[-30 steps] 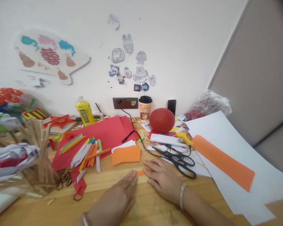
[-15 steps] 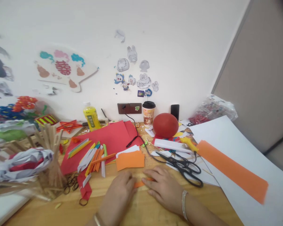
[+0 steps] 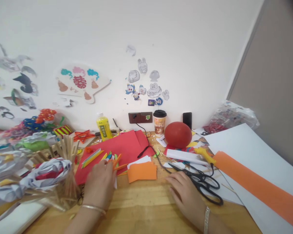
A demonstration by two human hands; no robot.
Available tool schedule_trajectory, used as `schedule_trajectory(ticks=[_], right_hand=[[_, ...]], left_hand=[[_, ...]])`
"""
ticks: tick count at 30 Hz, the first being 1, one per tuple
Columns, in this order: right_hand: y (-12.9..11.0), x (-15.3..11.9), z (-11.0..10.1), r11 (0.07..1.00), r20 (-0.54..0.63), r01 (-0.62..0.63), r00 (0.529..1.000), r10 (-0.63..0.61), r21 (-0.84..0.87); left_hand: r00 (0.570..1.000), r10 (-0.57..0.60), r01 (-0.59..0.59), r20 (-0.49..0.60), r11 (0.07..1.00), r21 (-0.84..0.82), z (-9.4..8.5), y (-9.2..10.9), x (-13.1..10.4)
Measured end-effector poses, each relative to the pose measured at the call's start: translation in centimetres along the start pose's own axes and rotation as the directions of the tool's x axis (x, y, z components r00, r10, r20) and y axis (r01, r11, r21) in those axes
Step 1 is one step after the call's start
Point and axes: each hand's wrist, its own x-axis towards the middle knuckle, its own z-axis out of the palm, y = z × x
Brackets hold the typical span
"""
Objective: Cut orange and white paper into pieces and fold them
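My left hand point(image 3: 100, 182) has its fingers closed at the pile of folded paper strips point(image 3: 91, 158) on the red paper point(image 3: 127, 144). An orange paper strip point(image 3: 117, 160) juts from its fingertips, the gripped end being hidden. Resting on the wood with fingers stretched out and nothing held, my right hand point(image 3: 185, 191) lies just left of the black scissors point(image 3: 204, 183). Between the hands, a stack of orange paper pieces point(image 3: 142, 171) sits with white paper under its far edge.
At the left, a bundle of wooden sticks point(image 3: 68, 151) stands beside crumpled paper flowers point(image 3: 49, 170). A yellow bottle point(image 3: 103, 127), a lidded cup point(image 3: 159, 123) and a red balloon point(image 3: 177, 135) line the back. White sheets with an orange strip point(image 3: 255, 185) cover the right; a yellow-handled tool point(image 3: 206, 155) lies near.
My left hand has moved left from the table's middle to the strip pile, and the small orange paper between the hands is gone. My right hand has shifted right. The view has tilted slightly.
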Motion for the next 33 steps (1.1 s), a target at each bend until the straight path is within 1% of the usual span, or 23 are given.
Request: schedule_trajectory(ticks=[1,2,3,5,7,10,12,14,16,18,20,21,22,23,25,27,30,31,33], right_hand=[[0.0,0.0,0.0,1.000,0.002,-0.003,1.000,0.003,0.002],[-0.1,0.0,0.1,1.000,0.008,-0.003,1.000,0.003,0.006],[-0.2,0.1,0.1,1.000,0.016,-0.001,1.000,0.001,0.011],[-0.4,0.1,0.1,1.000,0.035,0.009,0.999,-0.009,0.017],[-0.6,0.2,0.1,1.000,0.061,0.020,0.998,-0.021,0.014],[-0.6,0.2,0.0,0.999,0.094,0.040,0.995,-0.040,0.002],[-0.6,0.2,0.1,0.999,0.102,0.048,0.994,-0.047,-0.005],[-0.6,0.2,0.1,0.999,0.097,0.049,0.994,-0.048,-0.013],[-0.5,0.2,0.1,0.999,0.084,0.049,0.995,-0.048,-0.017],[-0.5,0.3,-0.1,0.998,0.064,0.056,0.996,-0.054,-0.022],[-0.6,0.3,-0.5,0.996,0.051,0.081,0.996,-0.078,-0.047],[-0.7,0.3,-0.6,0.993,0.050,0.103,0.994,-0.100,-0.065],[-0.8,0.3,-0.8,0.987,0.049,0.134,0.990,-0.130,-0.087],[-0.9,0.4,-1.0,0.980,0.051,0.169,0.985,-0.165,-0.108],[-1.1,0.4,-1.4,0.961,0.067,0.241,0.970,-0.234,-0.133],[-1.2,0.4,-1.6,0.941,0.128,0.314,0.946,-0.299,-0.125],[-1.2,0.3,-1.7,0.921,0.282,0.381,0.895,-0.345,-0.084],[-1.2,0.2,-1.8,0.923,0.327,0.379,0.882,-0.338,-0.070],[-1.2,0.1,-1.8,0.943,0.391,0.332,0.872,-0.294,-0.031]], left_hand=[[0.999,0.029,-0.030,0.019,0.999,0.037,0.2,-0.1,0.0],[0.997,0.074,-0.074,0.018,0.996,0.040,0.6,0.1,-0.2],[0.989,0.148,-0.148,0.014,0.989,0.014,1.1,0.4,-0.4],[0.964,0.266,-0.266,-0.001,0.963,-0.044,2.4,1.3,-1.2],[0.931,0.365,-0.362,0.023,0.928,-0.089,4.0,1.9,-1.9],[0.900,0.432,-0.423,0.053,0.897,-0.128,5.6,2.1,-2.5],[0.897,0.440,-0.429,0.049,0.892,-0.143,5.8,2.0,-2.6],[0.897,0.440,-0.430,0.036,0.891,-0.146,5.1,2.1,-2.4],[0.904,0.427,-0.420,0.017,0.896,-0.145,3.9,2.4,-2.2],[0.905,0.424,-0.424,-0.034,0.889,-0.174,2.4,3.0,-2.1],[0.878,0.459,-0.479,-0.138,0.844,-0.242,1.0,4.1,-2.1],[0.863,0.477,-0.505,-0.165,0.818,-0.275,0.4,4.7,-2.2],[0.848,0.500,-0.530,-0.177,0.790,-0.307,-0.1,5.4,-2.4],[0.844,0.514,-0.534,-0.154,0.776,-0.335,-0.5,6.1,-2.7],[0.817,0.559,-0.568,-0.141,0.737,-0.366,-0.9,7.4,-3.3],[0.792,0.592,-0.597,-0.145,0.706,-0.381,-0.9,8.2,-3.9],[0.752,0.640,-0.644,-0.158,0.661,-0.386,-0.9,8.7,-4.4],[0.741,0.654,-0.654,-0.152,0.653,-0.381,-1.1,8.7,-4.5],[0.730,0.670,-0.664,-0.133,0.650,-0.371,-1.7,8.7,-4.5]])
